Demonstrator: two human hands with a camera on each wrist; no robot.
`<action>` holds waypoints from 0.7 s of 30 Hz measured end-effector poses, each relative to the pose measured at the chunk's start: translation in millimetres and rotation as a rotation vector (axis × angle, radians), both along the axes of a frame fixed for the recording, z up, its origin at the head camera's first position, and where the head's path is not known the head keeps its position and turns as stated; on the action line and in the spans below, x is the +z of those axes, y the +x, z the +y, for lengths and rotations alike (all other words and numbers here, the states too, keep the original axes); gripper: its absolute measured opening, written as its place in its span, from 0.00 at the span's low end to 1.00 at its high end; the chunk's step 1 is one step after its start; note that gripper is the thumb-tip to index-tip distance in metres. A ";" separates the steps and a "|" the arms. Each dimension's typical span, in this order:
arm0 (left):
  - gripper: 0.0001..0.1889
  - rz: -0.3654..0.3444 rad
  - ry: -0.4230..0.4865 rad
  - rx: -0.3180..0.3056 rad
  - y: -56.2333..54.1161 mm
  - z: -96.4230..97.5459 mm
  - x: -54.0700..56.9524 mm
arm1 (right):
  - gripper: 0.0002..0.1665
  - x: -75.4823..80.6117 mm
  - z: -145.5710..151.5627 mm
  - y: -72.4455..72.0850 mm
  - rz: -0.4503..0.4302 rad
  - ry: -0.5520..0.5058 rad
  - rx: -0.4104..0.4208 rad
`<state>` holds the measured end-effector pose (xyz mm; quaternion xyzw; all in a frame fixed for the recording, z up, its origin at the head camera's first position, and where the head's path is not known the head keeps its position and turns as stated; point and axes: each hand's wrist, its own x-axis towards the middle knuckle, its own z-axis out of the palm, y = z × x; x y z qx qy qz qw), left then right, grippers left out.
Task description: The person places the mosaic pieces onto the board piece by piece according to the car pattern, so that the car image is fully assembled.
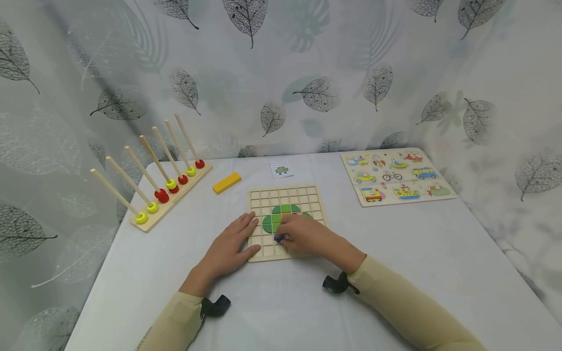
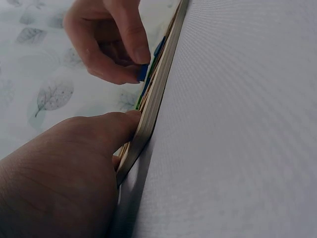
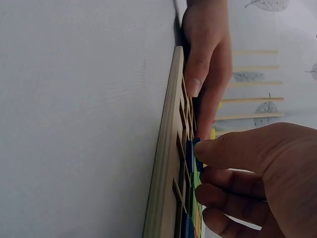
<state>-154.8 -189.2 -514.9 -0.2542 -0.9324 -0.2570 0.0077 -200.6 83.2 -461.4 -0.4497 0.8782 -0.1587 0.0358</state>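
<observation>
A square wooden grid board [image 1: 265,250] lies on the white table in front of me. Green pieces [image 1: 271,223] fill several of its cells near the middle, partly hidden by my right hand. My right hand [image 1: 304,235] is over the board, pinching a small blue piece [image 3: 198,150] between thumb and finger, close above the cells. Other blue pieces [image 3: 187,225] sit in the grid in the right wrist view. My left hand [image 1: 229,247] rests at the board's left edge with fingers spread, its thumb touching the rim.
A small card with a turtle-like picture [image 1: 281,169] lies behind the board, a yellow block [image 1: 226,183] to its left. A rack of wooden pegs [image 1: 153,218] with red and yellow rings stands at the left. A picture puzzle board [image 1: 369,183] lies at the right.
</observation>
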 end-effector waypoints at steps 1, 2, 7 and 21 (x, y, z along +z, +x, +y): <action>0.40 0.000 0.001 -0.002 0.1 0.3 0.0 | 0.05 -0.8 0.1 0.2 0.008 -0.001 0.003; 0.40 -0.001 0.001 -0.003 0.2 0.5 0.1 | 0.05 -1.2 0.1 0.6 0.014 -0.003 0.005; 0.40 -0.006 -0.003 -0.005 -0.3 1.4 1.0 | 0.07 -2.4 0.4 0.7 0.030 0.002 -0.003; 0.41 -0.015 -0.023 0.013 -0.8 -1.5 0.8 | 0.10 13.0 8.0 -1.7 0.052 0.021 -0.116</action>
